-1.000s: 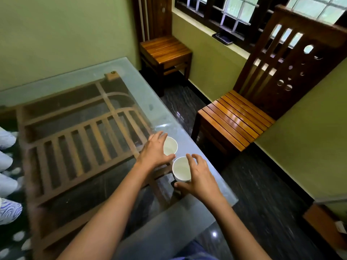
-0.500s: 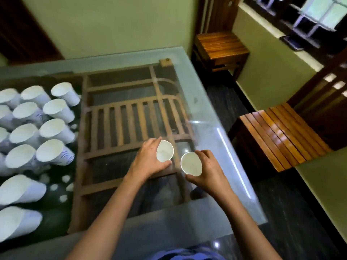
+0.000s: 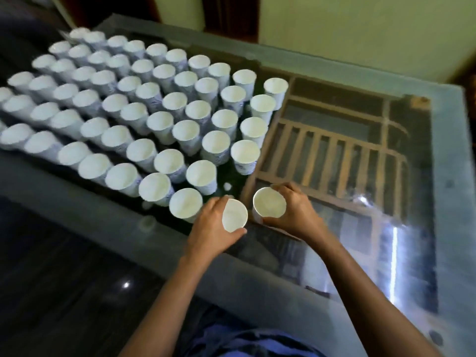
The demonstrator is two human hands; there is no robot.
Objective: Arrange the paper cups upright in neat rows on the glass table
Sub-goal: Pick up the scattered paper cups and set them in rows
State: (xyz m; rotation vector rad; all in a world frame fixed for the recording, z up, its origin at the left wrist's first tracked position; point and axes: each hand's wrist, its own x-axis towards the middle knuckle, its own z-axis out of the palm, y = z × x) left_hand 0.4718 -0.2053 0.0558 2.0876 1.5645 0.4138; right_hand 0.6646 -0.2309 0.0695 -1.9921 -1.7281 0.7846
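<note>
- The table (image 3: 451, 161) is a glass top over a wooden frame (image 3: 334, 155). Its left and far part is filled with rows of cups (image 3: 154, 119), all mouth-up and set close together, so the grid reads as straight diagonal lines.
- The rightmost line (image 3: 253, 128) looks shorter than the one to its left, stopping short of the near edge. The gap at its near end is probably where the two held cups belong.
- The left hand (image 3: 210, 234) is wrapped round one cup (image 3: 235, 215), thumb on the near side and fingers on the far-left side. Gripping the wall keeps the mouth up and clear, ready to set straight down.
- That cup sits just right of the end cup (image 3: 185, 206) of the near row, close enough to continue that row.
- The right hand (image 3: 296, 217) clasps a second cup (image 3: 269, 202) the same way, fingers over the far side and thumb near. This cup is just right of the left one, and the two hands are close together but not touching.
- Whether either held cup rests on the glass or hangs just above it, I cannot tell; the view is blurred.
- One cup per hand lets both go down together, spaced by eye against the neighbours.
</note>
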